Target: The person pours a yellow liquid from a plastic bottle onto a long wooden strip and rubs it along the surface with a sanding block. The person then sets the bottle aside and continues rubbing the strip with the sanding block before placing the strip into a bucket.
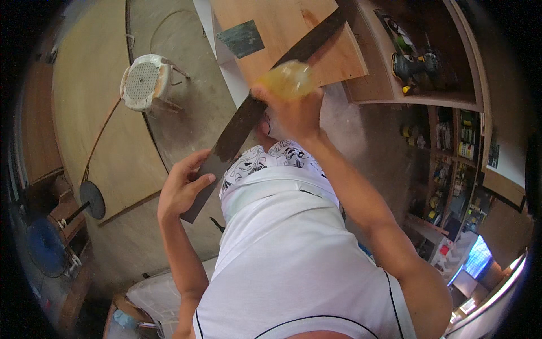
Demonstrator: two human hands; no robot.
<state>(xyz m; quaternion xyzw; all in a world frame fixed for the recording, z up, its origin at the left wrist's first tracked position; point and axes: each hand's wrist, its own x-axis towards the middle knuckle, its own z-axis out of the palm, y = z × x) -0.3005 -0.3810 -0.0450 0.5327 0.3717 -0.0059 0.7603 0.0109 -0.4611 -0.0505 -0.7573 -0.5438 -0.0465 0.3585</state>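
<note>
A long dark board runs diagonally from in front of my torso up across a light wooden panel. My left hand grips the board's lower-left end, thumb on its upper face. My right hand holds a blurred, translucent yellow object against the board's middle; I cannot make out exactly what it is, and it hides part of the board. A dark green patterned sheet lies on the light panel, left of the board.
A white stool stands at upper left by a large plywood sheet. Weight plates on a bar are at the left. A wooden cabinet at upper right holds a drill, with crowded shelves below it.
</note>
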